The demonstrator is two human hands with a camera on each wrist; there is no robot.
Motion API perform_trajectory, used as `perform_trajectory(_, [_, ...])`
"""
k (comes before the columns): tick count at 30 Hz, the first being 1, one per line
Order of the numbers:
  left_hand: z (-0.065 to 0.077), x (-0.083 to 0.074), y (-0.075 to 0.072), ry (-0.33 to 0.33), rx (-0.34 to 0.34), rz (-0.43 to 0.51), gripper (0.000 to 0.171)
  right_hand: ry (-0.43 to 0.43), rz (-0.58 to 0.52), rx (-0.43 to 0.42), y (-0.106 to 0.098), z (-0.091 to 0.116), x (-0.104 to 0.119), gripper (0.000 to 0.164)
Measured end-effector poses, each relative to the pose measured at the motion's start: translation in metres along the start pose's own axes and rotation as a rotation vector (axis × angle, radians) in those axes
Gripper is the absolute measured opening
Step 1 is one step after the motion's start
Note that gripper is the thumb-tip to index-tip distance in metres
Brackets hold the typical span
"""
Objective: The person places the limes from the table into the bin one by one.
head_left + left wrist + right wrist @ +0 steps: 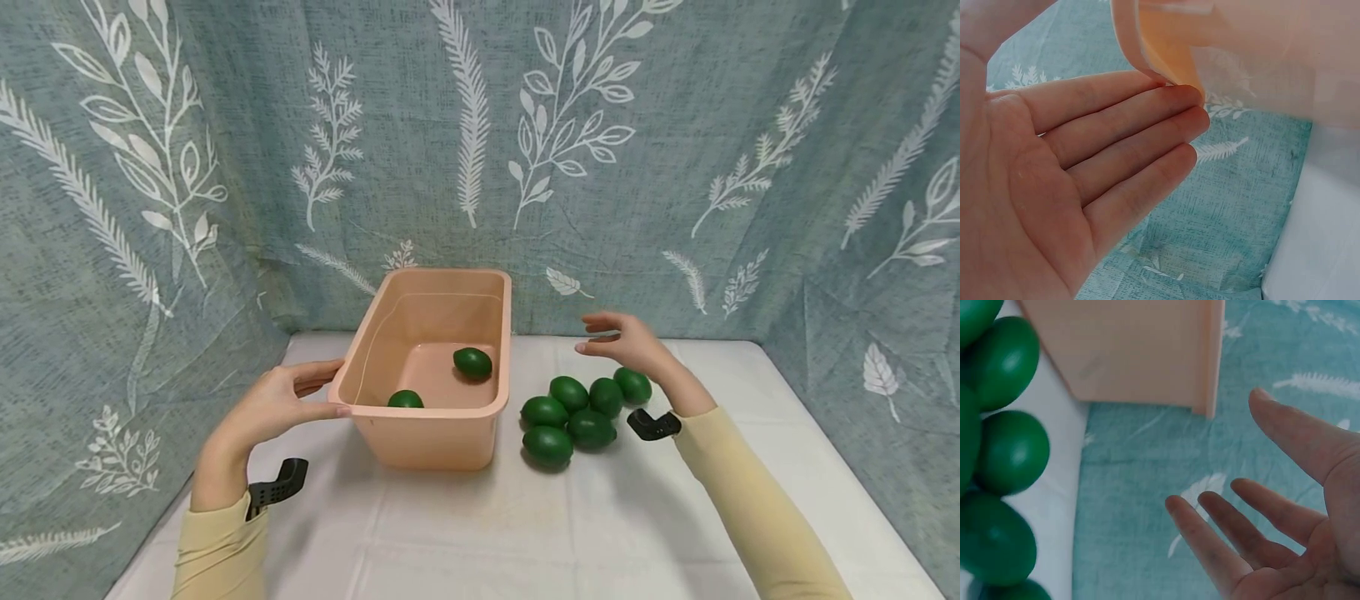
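A peach-coloured plastic bin (431,437) stands on the table, with two glossy green limes, one lime (472,363) toward the back and another lime (406,399) near the front wall. My left hand (262,404) touches the bin's front left corner. In the left wrist view its fingers (1129,140) are straight, their tips against the rim. To the right of the bin, several more limes (592,429) lie in a group. Above their far side hovers my right hand (626,340), holding nothing, its fingers (1210,544) spread and loosely bent.
White cloth covers the table (465,533). Behind it and along both sides hangs a blue-green curtain (420,125) with white leaf prints. Each wrist wears a black camera band, one band (277,487) on the left and another band (654,425) on the right.
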State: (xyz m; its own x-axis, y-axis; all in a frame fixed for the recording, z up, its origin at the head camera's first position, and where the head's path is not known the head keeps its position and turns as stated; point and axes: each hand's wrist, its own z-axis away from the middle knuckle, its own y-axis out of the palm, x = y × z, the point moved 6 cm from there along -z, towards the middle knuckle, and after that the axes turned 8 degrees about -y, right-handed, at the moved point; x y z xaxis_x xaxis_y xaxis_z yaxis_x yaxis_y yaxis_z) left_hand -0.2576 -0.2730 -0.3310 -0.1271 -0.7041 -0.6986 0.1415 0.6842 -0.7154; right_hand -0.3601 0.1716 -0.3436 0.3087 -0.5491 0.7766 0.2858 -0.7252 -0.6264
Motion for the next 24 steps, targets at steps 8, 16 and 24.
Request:
perform_trajectory(8, [0.001,0.000,0.000,-0.003,0.000,0.002,0.072,0.045,0.005,-0.030,-0.008,0.015,-0.029,0.070])
perform_trajectory(16, [0.002,0.000,0.000,0.010,-0.008,-0.009,0.071,0.091,0.033,-0.053,-0.013,0.027,-0.056,0.073])
perform_trajectory(24, [0.002,0.000,0.000,0.007,-0.005,-0.012,0.071,0.138,0.071,-0.095,-0.020,0.039,-0.079,0.072])
